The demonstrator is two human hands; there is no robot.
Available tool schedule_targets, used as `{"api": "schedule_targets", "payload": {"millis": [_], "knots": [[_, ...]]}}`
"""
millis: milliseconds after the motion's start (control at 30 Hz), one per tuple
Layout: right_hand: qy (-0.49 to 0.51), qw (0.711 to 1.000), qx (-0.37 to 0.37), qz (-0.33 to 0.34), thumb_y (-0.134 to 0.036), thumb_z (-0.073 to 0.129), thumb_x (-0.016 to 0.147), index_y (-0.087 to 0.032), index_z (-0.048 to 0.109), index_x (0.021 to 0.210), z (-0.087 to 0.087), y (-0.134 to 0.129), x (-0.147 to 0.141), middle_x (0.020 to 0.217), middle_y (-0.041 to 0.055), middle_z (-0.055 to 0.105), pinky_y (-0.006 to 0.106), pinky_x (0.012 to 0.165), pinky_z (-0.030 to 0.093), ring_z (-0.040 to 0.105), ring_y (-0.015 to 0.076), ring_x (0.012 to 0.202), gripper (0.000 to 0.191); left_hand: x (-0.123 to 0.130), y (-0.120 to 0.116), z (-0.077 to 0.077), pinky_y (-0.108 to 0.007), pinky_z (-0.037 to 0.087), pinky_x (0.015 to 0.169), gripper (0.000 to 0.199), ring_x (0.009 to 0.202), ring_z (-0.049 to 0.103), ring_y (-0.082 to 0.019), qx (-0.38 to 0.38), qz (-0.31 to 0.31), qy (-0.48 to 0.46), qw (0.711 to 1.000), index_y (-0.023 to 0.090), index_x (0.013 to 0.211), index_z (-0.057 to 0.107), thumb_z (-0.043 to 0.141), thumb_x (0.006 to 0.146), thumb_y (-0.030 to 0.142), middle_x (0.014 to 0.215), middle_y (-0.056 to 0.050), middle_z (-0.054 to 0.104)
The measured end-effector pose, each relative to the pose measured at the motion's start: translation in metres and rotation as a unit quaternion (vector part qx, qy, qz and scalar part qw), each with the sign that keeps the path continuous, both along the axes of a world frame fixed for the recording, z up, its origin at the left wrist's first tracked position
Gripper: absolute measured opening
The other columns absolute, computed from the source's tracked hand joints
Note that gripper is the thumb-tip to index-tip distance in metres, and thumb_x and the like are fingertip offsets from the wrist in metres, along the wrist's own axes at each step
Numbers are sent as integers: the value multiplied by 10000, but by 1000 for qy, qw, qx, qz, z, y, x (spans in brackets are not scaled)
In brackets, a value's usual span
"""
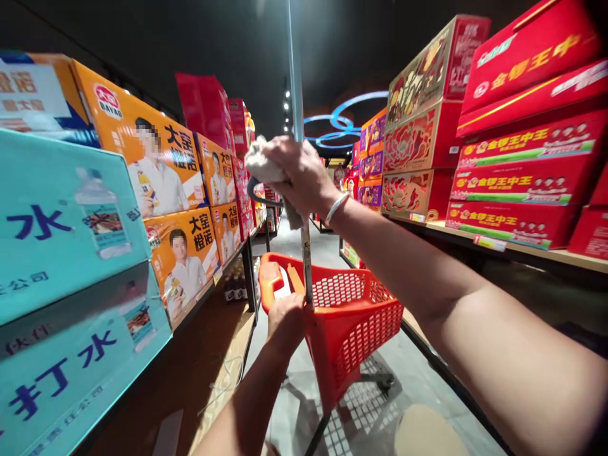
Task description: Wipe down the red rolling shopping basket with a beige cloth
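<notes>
My right hand (306, 174) is closed on a crumpled whitish cloth (263, 163), level with an upright metal pole (296, 76). The hand hides part of the pole, and a grey-blue loop (256, 190) shows under the cloth. Lower down, my left hand (286, 316) is closed at the near edge of a red plastic shopping cart (368, 332), close beside the pole's lower part. Its fingertips are partly hidden, so I cannot tell whether they also touch the pole. An orange plastic piece (272, 278) sits at the cart's left side.
Shelves line both sides of the aisle. Turquoise water cartons (61, 221) and orange drink cartons (183, 253) are stacked at left. Red boxes (517, 177) and patterned gift boxes (408, 149) stand at right. The grey floor (297, 244) runs ahead beyond the cart.
</notes>
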State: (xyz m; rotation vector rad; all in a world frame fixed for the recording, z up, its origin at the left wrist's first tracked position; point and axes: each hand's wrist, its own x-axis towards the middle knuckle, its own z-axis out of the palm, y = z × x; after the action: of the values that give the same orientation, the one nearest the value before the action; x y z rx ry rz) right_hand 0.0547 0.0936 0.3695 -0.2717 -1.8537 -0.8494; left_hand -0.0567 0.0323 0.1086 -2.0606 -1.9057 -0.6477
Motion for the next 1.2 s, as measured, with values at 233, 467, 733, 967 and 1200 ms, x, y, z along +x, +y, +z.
{"api": "schedule_targets", "payload": {"millis": [233, 467, 733, 967, 1200], "knots": [[-116, 991, 20, -56, -187, 482, 969, -306, 596, 1243, -47, -2, 10, 1332, 26, 581, 459, 1129, 447, 502, 239, 1275, 321, -11, 13, -10, -503, 558, 802, 345, 878, 730, -323, 42, -5, 4, 999, 318, 841, 679, 359, 941, 399, 918, -105, 759], [-46, 999, -16, -14, -184, 504, 964, -294, 578, 1298, 7, -11, -7, 1399, 72, 548, 530, 1092, 428, 482, 290, 1258, 360, -7, 12, -8, -518, 552, 821, 314, 926, 737, -345, 37, -7, 6, 999, 306, 868, 704, 402, 923, 372, 929, -145, 752], [-163, 983, 23, -85, -225, 588, 916, -232, 620, 1272, 2, -33, -53, 1226, 61, 641, 597, 1139, 340, 569, 288, 1139, 357, -7, -6, 9, -463, 519, 825, 331, 943, 729, -319, 24, -32, 0, 999, 283, 912, 702, 383, 949, 367, 941, -125, 746], [-303, 937, 127, -115, -127, 525, 949, -381, 628, 1322, 12, -27, -22, 1372, -34, 592, 496, 1109, 437, 511, 241, 1279, 463, -4, -6, 9, -449, 495, 884, 373, 1021, 710, -326, 6, -8, 23, 1000, 276, 944, 687, 343, 975, 419, 1022, -122, 745], [-192, 953, 106, -208, -193, 345, 998, -185, 535, 1413, -21, -6, 31, 1302, 12, 536, 390, 993, 482, 557, 124, 1193, 456, 4, -6, 9, -395, 482, 825, 616, 921, 717, -316, 37, 37, 55, 997, 61, 1467, 442, 400, 985, 442, 1014, -186, 743]]}}
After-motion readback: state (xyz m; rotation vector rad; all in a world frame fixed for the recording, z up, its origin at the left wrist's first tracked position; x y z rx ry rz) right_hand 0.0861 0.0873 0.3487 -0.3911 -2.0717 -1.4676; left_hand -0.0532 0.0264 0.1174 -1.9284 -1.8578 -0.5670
